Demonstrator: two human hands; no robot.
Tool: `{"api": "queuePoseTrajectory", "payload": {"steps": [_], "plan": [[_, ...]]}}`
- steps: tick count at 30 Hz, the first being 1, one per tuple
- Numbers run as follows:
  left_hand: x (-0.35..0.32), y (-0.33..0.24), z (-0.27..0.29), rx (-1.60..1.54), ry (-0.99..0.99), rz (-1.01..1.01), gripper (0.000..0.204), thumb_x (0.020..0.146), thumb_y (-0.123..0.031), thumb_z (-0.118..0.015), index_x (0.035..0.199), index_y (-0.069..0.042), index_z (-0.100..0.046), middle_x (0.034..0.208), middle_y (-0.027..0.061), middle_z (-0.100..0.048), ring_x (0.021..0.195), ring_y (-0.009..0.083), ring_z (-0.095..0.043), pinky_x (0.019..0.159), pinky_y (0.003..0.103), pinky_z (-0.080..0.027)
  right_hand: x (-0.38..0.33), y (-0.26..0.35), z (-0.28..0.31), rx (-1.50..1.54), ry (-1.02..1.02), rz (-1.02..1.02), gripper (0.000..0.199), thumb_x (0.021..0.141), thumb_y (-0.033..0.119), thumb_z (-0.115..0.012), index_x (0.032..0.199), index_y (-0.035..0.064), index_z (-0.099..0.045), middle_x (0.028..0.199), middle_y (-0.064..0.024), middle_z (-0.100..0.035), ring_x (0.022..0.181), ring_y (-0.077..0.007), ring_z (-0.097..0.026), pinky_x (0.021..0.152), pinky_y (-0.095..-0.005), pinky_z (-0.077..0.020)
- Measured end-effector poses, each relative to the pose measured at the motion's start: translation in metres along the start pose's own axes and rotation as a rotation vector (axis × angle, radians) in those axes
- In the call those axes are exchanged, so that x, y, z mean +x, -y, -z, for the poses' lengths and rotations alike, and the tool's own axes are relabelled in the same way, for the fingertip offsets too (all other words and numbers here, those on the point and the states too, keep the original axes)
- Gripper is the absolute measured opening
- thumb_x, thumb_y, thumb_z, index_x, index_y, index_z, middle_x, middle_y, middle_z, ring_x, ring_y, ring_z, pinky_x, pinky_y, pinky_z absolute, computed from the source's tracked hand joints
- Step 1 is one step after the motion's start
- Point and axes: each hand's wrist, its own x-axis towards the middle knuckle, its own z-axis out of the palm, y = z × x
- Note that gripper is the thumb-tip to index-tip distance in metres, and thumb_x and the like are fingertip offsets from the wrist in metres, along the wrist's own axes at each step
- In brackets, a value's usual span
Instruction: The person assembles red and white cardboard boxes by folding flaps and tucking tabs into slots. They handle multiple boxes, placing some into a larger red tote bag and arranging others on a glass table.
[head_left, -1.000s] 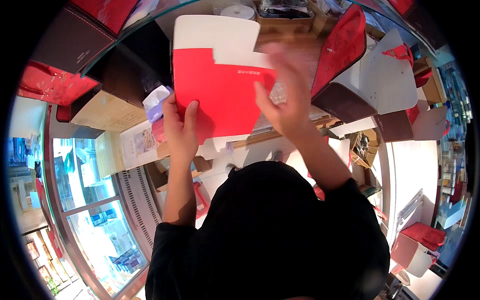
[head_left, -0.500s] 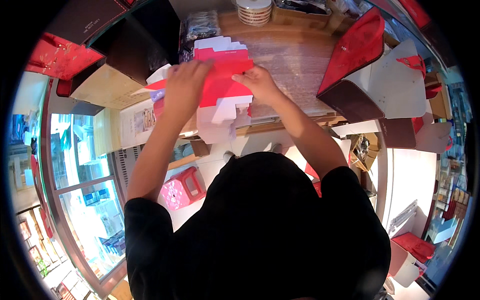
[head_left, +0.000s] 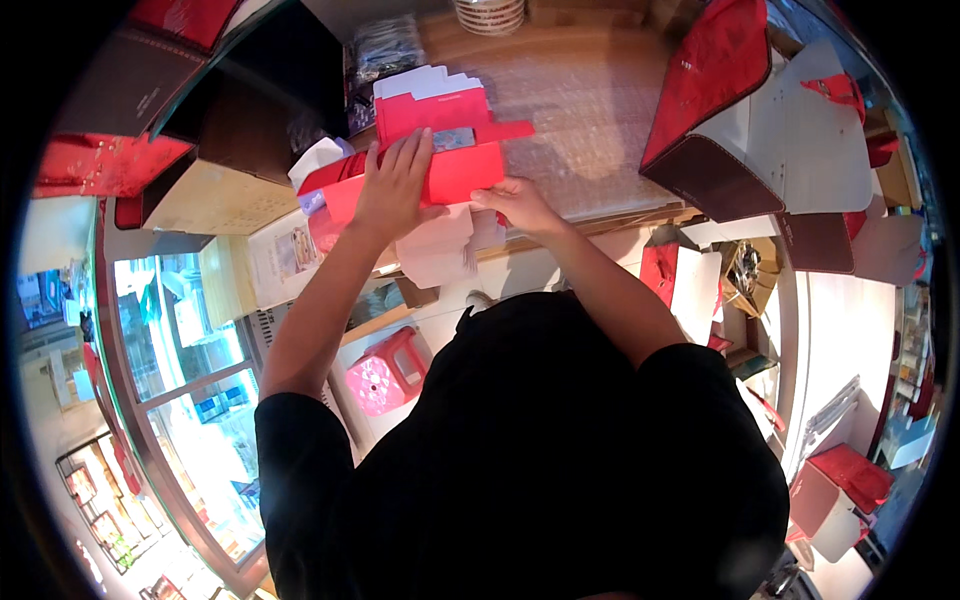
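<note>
Red carton: at the table's near edge, left of middle, seemingly part-folded, though its inside is hard to make out.
Left hand: gripping the carton's left part, fingers over the top.
Right hand: pinching its near right corner.
Card blanks: just beyond the carton.
Pink stool: floor, near left.

Red carton — brown wood-grained tabletop — red-and-pink stool with white patterning
</note>
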Motion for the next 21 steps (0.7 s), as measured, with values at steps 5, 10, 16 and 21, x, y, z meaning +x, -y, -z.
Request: {"api": "queuePoseTrajectory", "payload": {"steps": [5,10,16,21], "plan": [[0.005,-0.005,0.000,0.012,0.037,0.015,0.116,0.053,-0.042,-0.081,0.142,-0.004,-0.017,0.143,0.0143,-0.028,0.129,0.0287,-0.032,0.105,0.054,-0.025,-0.003,0.001,-0.004,0.127,-0.079,-0.003,0.027,0.088,0.014,-0.061,0.111,0.0001,-0.060,0.098,-0.0010,-0.064,0.086,-0.0060,-0.056,0.072,-0.0224,-0.0458],[0.009,0.009,0.001,-0.126,0.018,0.156,0.106,0.058,-0.030,-0.081,0.142,-0.006,-0.020,0.137,0.0153,-0.037,0.125,0.0299,-0.038,0.102,0.048,-0.030,0.011,0.030,-0.009,0.095,0.023,0.183,0.031,0.085,0.007,-0.062,0.113,-0.0031,-0.056,0.109,-0.0098,-0.061,0.099,-0.0149,-0.059,0.085,-0.0283,-0.0480],[0.012,0.043,0.045,-0.282,-0.342,0.205,0.075,0.067,-0.020,-0.074,0.132,-0.005,-0.040,0.111,0.0149,-0.056,0.097,0.0326,-0.055,0.085,0.040,-0.045,0.016,0.100,-0.031,-0.154,-0.111,0.547,0.046,0.082,0.007,-0.065,0.123,-0.0021,-0.046,0.122,-0.0151,-0.052,0.110,-0.0182,-0.052,0.096,-0.0324,-0.0421],[-0.007,0.067,0.071,-0.449,-0.446,0.476,0.033,0.085,-0.005,-0.058,0.118,-0.005,-0.054,0.099,0.0134,-0.064,0.085,0.0221,-0.062,0.074,0.030,-0.049,0.018,0.110,-0.023,0.050,-0.179,0.559,0.046,0.085,0.003,-0.059,0.128,0.0020,-0.043,0.130,-0.0139,-0.046,0.120,-0.0214,-0.045,0.103,-0.0359,-0.0350]]}}
